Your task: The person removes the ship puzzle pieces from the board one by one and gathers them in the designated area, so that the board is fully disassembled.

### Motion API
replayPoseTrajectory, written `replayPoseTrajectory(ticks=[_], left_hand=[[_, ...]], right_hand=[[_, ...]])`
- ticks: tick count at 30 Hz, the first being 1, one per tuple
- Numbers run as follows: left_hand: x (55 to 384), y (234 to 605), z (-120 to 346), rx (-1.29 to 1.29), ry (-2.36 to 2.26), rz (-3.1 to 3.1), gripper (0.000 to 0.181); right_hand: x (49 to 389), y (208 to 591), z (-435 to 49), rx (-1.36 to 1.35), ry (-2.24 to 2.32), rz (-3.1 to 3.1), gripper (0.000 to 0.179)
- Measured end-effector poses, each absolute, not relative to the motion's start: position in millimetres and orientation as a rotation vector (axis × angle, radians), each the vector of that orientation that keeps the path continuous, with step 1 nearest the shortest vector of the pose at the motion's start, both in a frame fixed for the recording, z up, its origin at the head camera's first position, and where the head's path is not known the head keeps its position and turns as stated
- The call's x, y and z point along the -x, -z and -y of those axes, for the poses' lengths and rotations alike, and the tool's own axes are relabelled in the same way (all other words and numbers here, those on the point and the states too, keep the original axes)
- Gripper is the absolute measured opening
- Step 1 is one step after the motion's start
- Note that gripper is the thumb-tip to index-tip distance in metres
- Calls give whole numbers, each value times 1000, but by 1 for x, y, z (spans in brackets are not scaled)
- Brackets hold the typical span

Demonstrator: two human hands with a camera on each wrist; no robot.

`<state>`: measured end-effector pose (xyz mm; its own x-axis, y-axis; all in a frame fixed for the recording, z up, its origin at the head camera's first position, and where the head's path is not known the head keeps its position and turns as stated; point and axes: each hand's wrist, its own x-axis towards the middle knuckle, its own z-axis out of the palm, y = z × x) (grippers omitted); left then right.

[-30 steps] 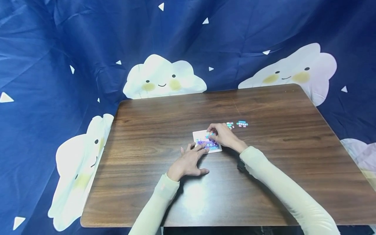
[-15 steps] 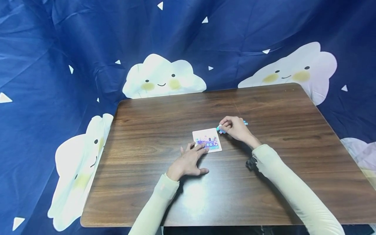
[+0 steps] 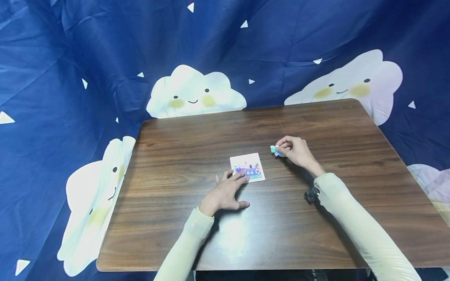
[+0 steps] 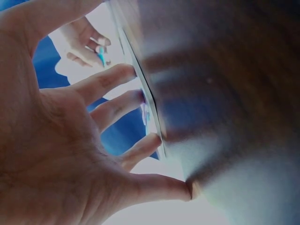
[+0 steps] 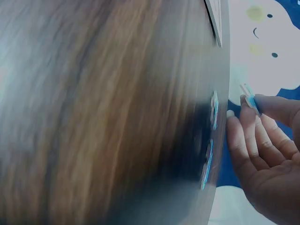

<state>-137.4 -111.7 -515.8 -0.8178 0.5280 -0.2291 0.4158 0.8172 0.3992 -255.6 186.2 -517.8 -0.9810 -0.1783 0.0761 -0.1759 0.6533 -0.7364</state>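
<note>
My left hand (image 3: 225, 194) has its fingers spread, the fingertips resting on the near edge of a small white-framed jigsaw puzzle board (image 3: 244, 160). Purple and blue printed pieces fill the board's near part; its far part is plain. My right hand (image 3: 297, 151) is up and to the right of the board, above the table. Between thumb and fingertips it pinches a small puzzle piece (image 5: 252, 102). Below it, two more puzzle pieces, a farther one (image 5: 214, 110) and a nearer one (image 5: 207, 164), lie flat on the table in the right wrist view. In the head view the hand partly covers them.
The brown wooden table (image 3: 175, 156) extends around the board. Behind and left of it hangs a blue curtain (image 3: 274, 50) with white clouds. A dark wrist camera (image 3: 311, 194) sits under the right sleeve.
My right hand has moved off the board to the right, carrying a puzzle piece, to over the loose pieces. The left hand stays in place on the board.
</note>
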Motion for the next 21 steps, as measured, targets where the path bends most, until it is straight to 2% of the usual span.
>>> replayPoseTrajectory(ticks=[21], left_hand=[[137,518,111,-715,-491,-2675,87]], right_hand=[[261,518,-244,84,1376,-2850,22]])
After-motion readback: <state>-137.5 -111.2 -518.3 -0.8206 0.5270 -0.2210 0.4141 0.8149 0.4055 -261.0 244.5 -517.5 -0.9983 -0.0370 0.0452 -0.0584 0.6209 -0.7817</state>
